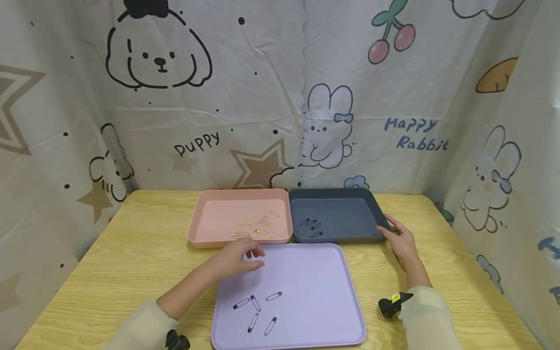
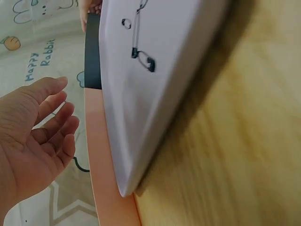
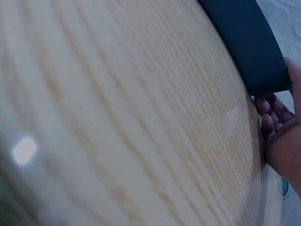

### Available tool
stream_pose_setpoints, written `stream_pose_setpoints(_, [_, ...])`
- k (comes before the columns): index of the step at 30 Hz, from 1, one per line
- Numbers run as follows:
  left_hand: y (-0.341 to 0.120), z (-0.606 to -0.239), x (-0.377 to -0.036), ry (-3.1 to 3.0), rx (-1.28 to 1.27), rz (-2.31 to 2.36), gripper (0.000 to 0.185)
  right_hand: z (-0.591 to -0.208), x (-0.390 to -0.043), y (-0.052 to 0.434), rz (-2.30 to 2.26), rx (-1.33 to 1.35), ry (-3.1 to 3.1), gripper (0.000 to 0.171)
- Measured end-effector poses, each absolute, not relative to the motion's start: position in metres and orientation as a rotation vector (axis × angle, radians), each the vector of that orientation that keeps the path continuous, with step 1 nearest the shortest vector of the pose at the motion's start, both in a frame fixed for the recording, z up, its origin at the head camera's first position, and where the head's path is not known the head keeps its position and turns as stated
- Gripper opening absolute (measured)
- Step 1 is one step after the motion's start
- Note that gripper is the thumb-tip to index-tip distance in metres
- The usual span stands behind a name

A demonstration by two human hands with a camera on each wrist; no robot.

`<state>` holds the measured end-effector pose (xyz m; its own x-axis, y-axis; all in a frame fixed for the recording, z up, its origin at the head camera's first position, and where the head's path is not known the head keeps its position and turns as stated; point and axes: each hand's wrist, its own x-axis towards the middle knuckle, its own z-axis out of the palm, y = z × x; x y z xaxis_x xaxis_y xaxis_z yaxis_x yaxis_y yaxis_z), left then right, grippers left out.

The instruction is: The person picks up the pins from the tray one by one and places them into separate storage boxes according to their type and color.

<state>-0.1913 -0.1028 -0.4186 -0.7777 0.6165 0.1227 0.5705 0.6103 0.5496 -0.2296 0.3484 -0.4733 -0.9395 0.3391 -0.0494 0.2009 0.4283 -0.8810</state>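
Observation:
My left hand (image 1: 238, 256) hovers over the back left corner of the lilac tray (image 1: 315, 291), fingers loosely bent and holding nothing; the left wrist view shows its palm bare. Several dark safety pins (image 1: 255, 303) lie spread over the lilac tray's left half. My right hand (image 1: 402, 243) grips the right front corner of the dark blue-grey tray (image 1: 350, 214), with the thumb at the rim and fingers around the outside wall. Several black safety pins (image 1: 311, 222) rest in that tray's left part. Gold safety pins (image 1: 241, 235) are scattered in the pink tray (image 1: 214, 214).
The pink and dark trays stand side by side at the back of the wooden table (image 1: 148, 257), right behind the lilac tray. A printed curtain (image 1: 253, 107) hangs behind the table and along both sides.

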Motion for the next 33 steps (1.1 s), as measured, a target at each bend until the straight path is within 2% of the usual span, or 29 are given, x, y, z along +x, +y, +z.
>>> stream_pose_setpoints(12, [-0.133, -0.423, -0.167, 2.733, 1.072, 0.658, 0.011, -0.469, -0.230, 0.346, 1.547, -0.466, -2.537, 0.065])
stream_pose_setpoints(22, [-0.145, -0.428, -0.152, 2.700, 1.210, 0.448, 0.020, -0.472, -0.231, 0.346, 1.559, -0.479, -2.531, 0.064])
stream_pose_setpoints(28, [-0.145, -0.431, -0.149, 2.735, 1.223, 0.406, 0.010, -0.472, -0.230, 0.346, 1.552, -0.492, -2.527, 0.064])
stream_pose_setpoints(33, [-0.144, -0.431, -0.148, 2.791, 1.213, 0.345, 0.010, -0.473, -0.229, 0.346, 1.553, -0.485, -2.522, 0.064])
